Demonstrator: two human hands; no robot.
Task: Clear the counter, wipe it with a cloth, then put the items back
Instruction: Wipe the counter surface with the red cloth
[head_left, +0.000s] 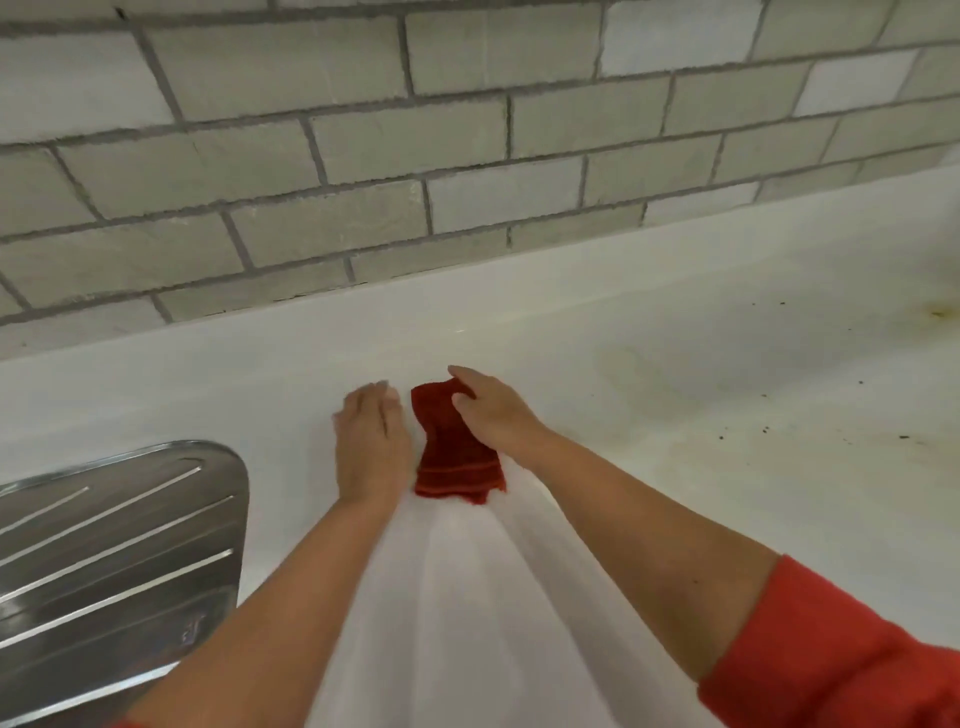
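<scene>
Head view shows the cloth (457, 452), dark red and folded into a narrow strip, lying on the white table (675, 332) between the two hands. The right hand (493, 410) rests on its right edge, fingers loosely curled over the top end, pressing more than gripping. The left hand (371, 447) lies flat and open on the table just beside the cloth's left edge, holding nothing.

Around them the table carries no items. A steel drainboard (119, 545) sits at the left, and grey brick tile (363, 145) backs the wall. To the right, well apart from the cloth, the surface shows yellowish stains (940, 312) and dark crumbs (769, 428).

Clearing looks done, so the wiping step seems to be in hand, with the patch near the hands appearing clean. The next move likely calls for the right hand to press the cloth down and sweep it right toward the stains and crumbs, gathering the bits rather than scattering them. Putting the items back comes after.
</scene>
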